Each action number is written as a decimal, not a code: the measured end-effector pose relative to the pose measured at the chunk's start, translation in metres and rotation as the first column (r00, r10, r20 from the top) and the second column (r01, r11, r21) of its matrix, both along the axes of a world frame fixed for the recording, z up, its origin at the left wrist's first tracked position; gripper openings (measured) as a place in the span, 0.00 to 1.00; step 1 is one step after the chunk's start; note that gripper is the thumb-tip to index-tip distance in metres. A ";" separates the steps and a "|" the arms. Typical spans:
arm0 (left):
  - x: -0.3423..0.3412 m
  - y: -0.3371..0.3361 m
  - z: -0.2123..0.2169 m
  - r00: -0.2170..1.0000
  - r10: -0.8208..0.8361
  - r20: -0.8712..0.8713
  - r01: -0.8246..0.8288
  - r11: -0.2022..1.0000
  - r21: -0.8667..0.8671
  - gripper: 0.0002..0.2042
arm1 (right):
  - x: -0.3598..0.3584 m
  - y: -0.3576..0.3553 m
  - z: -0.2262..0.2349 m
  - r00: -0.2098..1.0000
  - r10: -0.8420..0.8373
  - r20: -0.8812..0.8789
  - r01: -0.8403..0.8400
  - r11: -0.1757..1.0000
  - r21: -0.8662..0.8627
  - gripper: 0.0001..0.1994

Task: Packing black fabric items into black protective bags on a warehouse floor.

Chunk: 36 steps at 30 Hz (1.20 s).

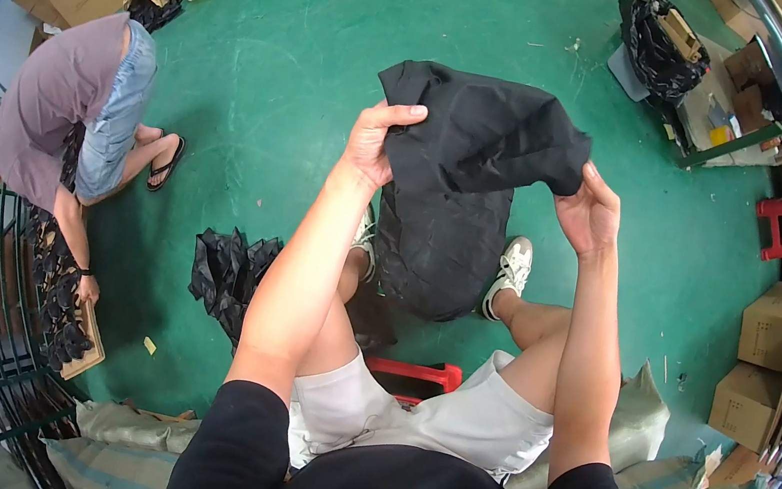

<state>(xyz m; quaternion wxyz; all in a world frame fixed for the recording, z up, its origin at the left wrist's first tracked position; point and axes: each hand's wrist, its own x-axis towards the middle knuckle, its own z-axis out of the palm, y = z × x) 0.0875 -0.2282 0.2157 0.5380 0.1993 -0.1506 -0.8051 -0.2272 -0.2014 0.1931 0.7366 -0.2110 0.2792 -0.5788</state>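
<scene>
head view: the left hand [372,146] and right hand [588,213] both pinch a black garment [466,185], held up over the green floor [275,75] at about 12 o'clock from the person — fingers closed on its upper edges, cloth hanging between the knees. a pile of black bags [227,273] lies at 9 o'clock; another person [67,110] crouches at 10 o'clock — well apart.

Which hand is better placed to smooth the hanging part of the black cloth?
Probably the right hand: it pinches only the black cloth's edge, low beside the hanging part. The left hand grips the bunched top, carrying it.
</scene>
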 end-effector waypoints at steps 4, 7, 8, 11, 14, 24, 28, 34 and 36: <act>-0.013 0.007 0.012 0.995 0.042 -0.096 -0.038 0.998 0.044 0.15 | 0.018 0.003 0.008 0.999 0.041 -0.021 -0.044 0.988 -0.145 0.27; 0.000 -0.005 -0.016 0.957 -0.099 -0.271 0.125 0.989 0.079 0.14 | 0.040 0.007 0.034 0.995 0.001 -0.100 -0.007 0.998 -0.061 0.24; 0.002 -0.011 -0.030 0.958 -0.099 -0.269 0.125 0.989 0.079 0.14 | 0.042 0.004 0.034 0.972 -0.019 -0.236 0.013 1.000 -0.028 0.23; -0.012 -0.014 -0.035 0.997 -0.060 0.044 0.038 0.920 0.390 0.13 | 0.033 -0.010 0.009 0.971 -0.058 -0.233 0.069 0.997 0.039 0.16; -0.027 -0.005 -0.017 0.996 -0.026 0.086 -0.011 0.912 0.410 0.14 | 0.031 -0.009 0.006 0.978 -0.159 -0.135 0.168 0.984 0.057 0.12; -0.019 -0.071 -0.028 0.970 -0.158 0.186 0.133 0.981 0.142 0.12 | 0.032 -0.081 -0.017 0.985 -0.168 0.032 0.159 0.968 0.195 0.09; -0.010 -0.092 -0.018 0.989 -0.098 0.114 0.091 0.994 0.062 0.10 | 0.037 -0.093 -0.002 0.979 -0.192 0.072 0.189 0.981 0.045 0.13; -0.003 -0.071 -0.139 0.957 -0.026 0.287 -0.091 0.918 0.386 0.20 | 0.041 -0.073 -0.121 0.971 -0.218 -0.099 0.239 0.899 0.368 0.15; 0.010 -0.050 -0.196 0.926 -0.035 0.375 -0.170 0.849 0.501 0.20 | 0.053 -0.050 -0.178 0.974 -0.197 -0.114 0.227 0.816 0.531 0.17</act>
